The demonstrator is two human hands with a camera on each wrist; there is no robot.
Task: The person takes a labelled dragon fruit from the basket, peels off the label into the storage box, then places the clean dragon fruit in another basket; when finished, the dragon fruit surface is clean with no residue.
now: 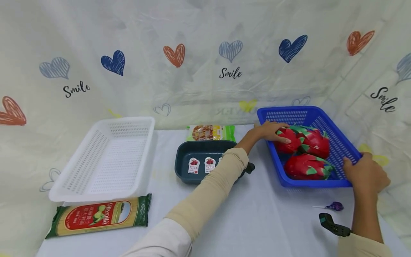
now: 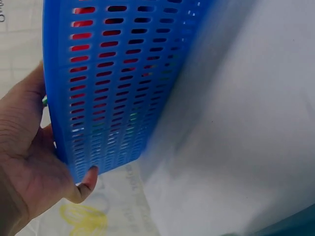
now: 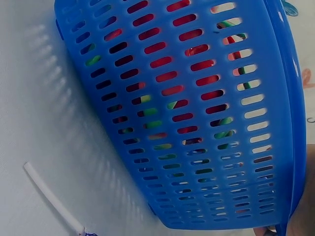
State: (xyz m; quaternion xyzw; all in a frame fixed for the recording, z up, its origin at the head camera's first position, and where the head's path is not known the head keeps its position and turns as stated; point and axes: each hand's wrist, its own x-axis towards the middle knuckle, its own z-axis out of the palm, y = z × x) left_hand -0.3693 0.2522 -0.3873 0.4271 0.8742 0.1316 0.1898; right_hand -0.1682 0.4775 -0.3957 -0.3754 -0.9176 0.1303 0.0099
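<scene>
A blue plastic basket (image 1: 316, 183) stands at the right, with three red dragon fruits (image 1: 308, 167) with green tips inside it. My left hand (image 1: 271, 131) grips the basket's left rim near the far end. Its fingers reach over the rim onto the leftmost dragon fruit (image 1: 289, 137), while the thumb (image 2: 87, 186) stays outside by the slotted wall. At the front right corner my right hand (image 1: 367, 175) holds the rim, fingers partly hidden. Only a bit of that hand shows in the right wrist view, below the basket's wall (image 3: 197, 162).
A purple-wrapped lollipop (image 1: 335, 206) lies before the basket. Under my left forearm is a dark green pan (image 1: 183, 173) holding fruit stickers (image 1: 193, 165); a green-and-yellow food packet (image 1: 210, 132) lies behind it. A white basket (image 1: 122, 160) and a spaghetti pack (image 1: 99, 216) are at left.
</scene>
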